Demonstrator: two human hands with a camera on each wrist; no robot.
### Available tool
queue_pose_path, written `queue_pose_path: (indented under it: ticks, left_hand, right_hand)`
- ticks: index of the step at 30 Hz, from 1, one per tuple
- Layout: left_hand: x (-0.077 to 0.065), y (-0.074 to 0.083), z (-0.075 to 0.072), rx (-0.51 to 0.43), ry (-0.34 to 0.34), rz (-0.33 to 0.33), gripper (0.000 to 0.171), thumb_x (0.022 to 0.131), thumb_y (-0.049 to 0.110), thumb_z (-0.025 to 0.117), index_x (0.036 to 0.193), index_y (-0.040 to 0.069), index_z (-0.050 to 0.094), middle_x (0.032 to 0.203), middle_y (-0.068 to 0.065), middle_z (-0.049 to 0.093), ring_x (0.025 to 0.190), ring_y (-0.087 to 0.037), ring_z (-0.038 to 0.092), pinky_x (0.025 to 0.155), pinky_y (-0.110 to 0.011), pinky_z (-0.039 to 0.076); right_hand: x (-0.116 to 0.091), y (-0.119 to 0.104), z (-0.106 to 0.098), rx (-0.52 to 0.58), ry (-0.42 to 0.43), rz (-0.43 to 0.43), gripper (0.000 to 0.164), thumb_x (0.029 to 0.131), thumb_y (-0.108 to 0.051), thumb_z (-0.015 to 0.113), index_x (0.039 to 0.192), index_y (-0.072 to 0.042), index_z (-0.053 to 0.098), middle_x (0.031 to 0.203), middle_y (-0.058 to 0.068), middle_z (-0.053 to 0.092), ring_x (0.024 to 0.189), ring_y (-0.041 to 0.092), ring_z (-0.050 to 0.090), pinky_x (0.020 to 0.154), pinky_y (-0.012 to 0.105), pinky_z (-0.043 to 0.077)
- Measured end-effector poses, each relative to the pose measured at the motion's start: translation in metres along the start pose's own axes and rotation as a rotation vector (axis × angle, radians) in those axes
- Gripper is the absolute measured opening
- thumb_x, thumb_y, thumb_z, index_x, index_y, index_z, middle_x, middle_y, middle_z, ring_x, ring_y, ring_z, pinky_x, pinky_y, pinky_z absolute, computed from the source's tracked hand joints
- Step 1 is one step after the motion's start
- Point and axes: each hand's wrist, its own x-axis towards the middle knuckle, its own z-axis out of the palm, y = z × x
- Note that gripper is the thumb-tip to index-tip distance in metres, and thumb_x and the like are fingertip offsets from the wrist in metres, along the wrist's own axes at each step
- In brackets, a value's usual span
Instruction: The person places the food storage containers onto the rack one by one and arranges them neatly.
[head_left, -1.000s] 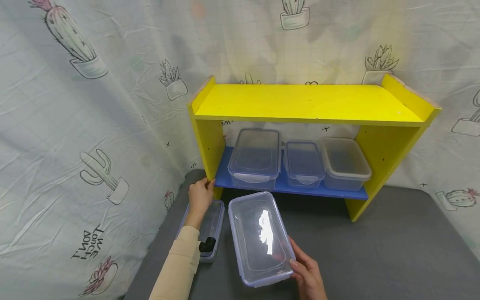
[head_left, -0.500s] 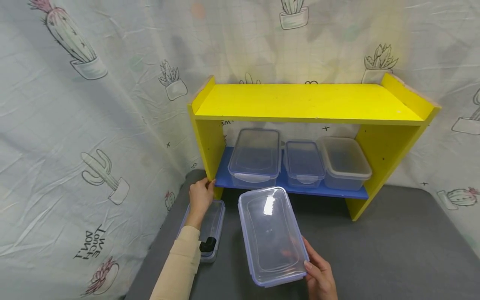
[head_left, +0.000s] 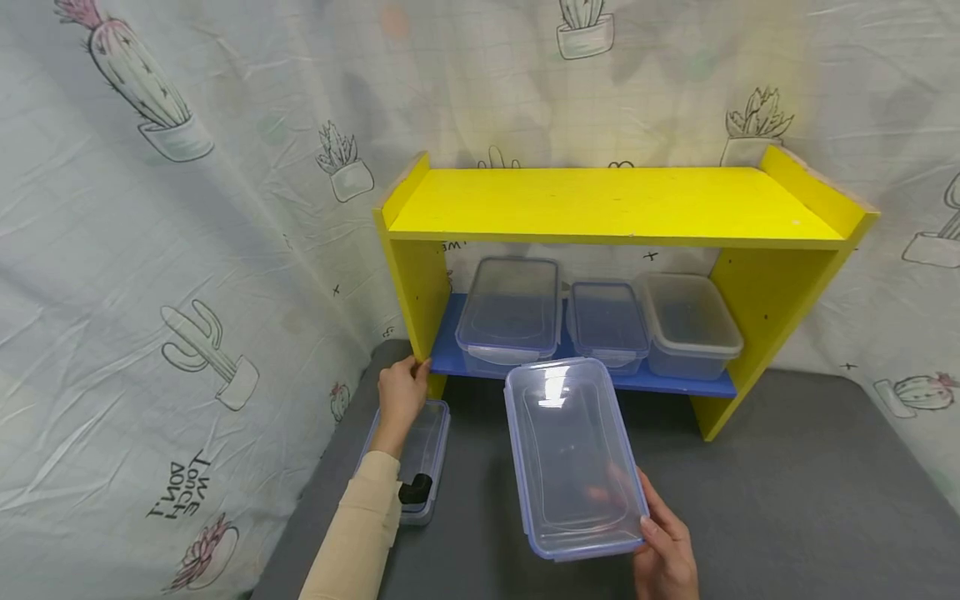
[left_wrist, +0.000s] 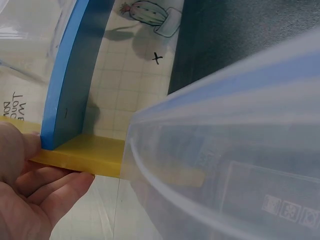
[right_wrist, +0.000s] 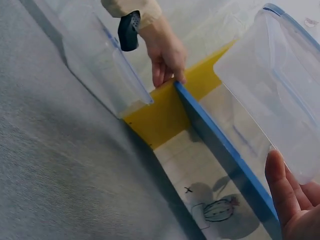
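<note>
My right hand (head_left: 666, 546) holds a clear lidded food container (head_left: 573, 467) with a blue rim by its lower right edge. The container is raised and tilted in front of the shelf. At the left, my left hand (head_left: 401, 396) grips the front edge of the yellow shelf unit's side panel (head_left: 417, 304); in the left wrist view its thumb lies by the end of the blue shelf board (left_wrist: 62, 105) and the fingers (left_wrist: 65, 197) wrap the panel's other side. Another clear container (head_left: 431, 442) stands on the table under my left forearm.
On the blue board (head_left: 450, 354) stand a large blue-lidded container (head_left: 510, 308), a small blue-lidded one (head_left: 609, 321) and a white-lidded one (head_left: 693, 321). The yellow top board (head_left: 622, 200) spans above them. A cactus-print cloth (head_left: 225, 208) hangs behind the dark table (head_left: 795, 500).
My right hand has carried the container rightward and slightly up, toward the shelf; its top end now overlaps the blue board's front edge in the head view. My left hand stays on the panel.
</note>
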Motion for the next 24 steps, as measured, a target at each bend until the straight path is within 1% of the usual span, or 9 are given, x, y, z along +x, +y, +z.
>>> queue_pose_path:
  ticks: [4,7,9,11,14,18,21,24]
  left_hand:
    - [0.000,-0.001,0.001,-0.002,0.002,0.000,0.026,0.094,0.027,0.065,0.083,0.005,0.072,0.068,-0.011,0.070,0.055,-0.025,0.062,0.058,-0.043,0.051]
    - [0.000,-0.001,0.001,-0.001,0.006,0.005,0.026,0.094,0.027,0.065,0.082,0.005,0.072,0.067,-0.011,0.069,0.054,-0.025,0.061,0.057,-0.043,0.051]
    - [0.000,-0.002,0.002,0.001,0.008,0.010,0.027,0.094,0.027,0.065,0.082,0.005,0.071,0.066,-0.011,0.069,0.054,-0.024,0.061,0.057,-0.043,0.051]
    - [0.000,-0.002,0.002,0.000,0.008,0.016,0.027,0.094,0.027,0.065,0.081,0.005,0.071,0.066,-0.011,0.068,0.053,-0.024,0.060,0.057,-0.042,0.050]
    - [0.001,-0.002,0.002,0.002,0.009,0.022,0.026,0.094,0.027,0.065,0.082,0.005,0.072,0.066,-0.010,0.069,0.053,-0.023,0.061,0.057,-0.042,0.051]
    - [0.000,-0.001,0.000,-0.008,0.013,0.027,0.026,0.094,0.026,0.066,0.082,0.004,0.072,0.065,-0.010,0.069,0.053,-0.023,0.061,0.056,-0.042,0.051]
    - [0.000,-0.001,0.000,-0.011,0.013,0.025,0.025,0.094,0.026,0.066,0.082,0.004,0.072,0.065,-0.010,0.069,0.053,-0.022,0.061,0.056,-0.041,0.051]
    - [0.000,0.000,0.001,-0.004,0.009,0.015,0.026,0.094,0.027,0.065,0.082,0.005,0.072,0.066,-0.010,0.069,0.053,-0.022,0.061,0.056,-0.041,0.051]
  right_hand:
    - [0.005,-0.005,-0.001,0.045,-0.014,-0.039,0.058,0.093,0.011,0.007,0.150,0.007,0.016,0.151,0.014,0.044,0.126,0.030,0.058,0.102,0.033,0.045]
    - [0.008,-0.010,0.000,0.098,0.022,-0.031,0.058,0.095,0.009,0.007,0.151,0.005,0.020,0.149,0.014,0.046,0.124,0.032,0.059,0.102,0.034,0.046]
    - [0.011,-0.014,0.001,0.108,0.060,-0.027,0.057,0.096,0.007,0.008,0.151,0.003,0.024,0.148,0.013,0.048,0.123,0.032,0.060,0.100,0.035,0.049]
    - [0.014,-0.019,0.000,0.142,0.071,-0.047,0.057,0.097,0.006,0.007,0.151,0.002,0.025,0.148,0.014,0.048,0.123,0.033,0.060,0.100,0.035,0.049]
    - [0.019,-0.023,-0.003,0.211,0.035,-0.112,0.057,0.097,0.004,0.004,0.151,0.004,0.022,0.150,0.019,0.043,0.126,0.037,0.056,0.102,0.038,0.048]
    - [0.027,-0.027,-0.006,0.329,-0.061,-0.201,0.056,0.097,0.003,0.000,0.151,0.005,0.015,0.153,0.027,0.032,0.132,0.044,0.048,0.101,0.045,0.048]
    - [0.032,-0.030,-0.006,0.345,-0.092,-0.237,0.056,0.098,0.002,0.000,0.152,0.006,0.013,0.154,0.030,0.028,0.134,0.046,0.044,0.100,0.047,0.048]
    - [0.037,-0.035,-0.006,0.348,-0.100,-0.248,0.055,0.098,0.001,0.002,0.152,0.006,0.012,0.154,0.031,0.027,0.135,0.047,0.043,0.100,0.048,0.048]
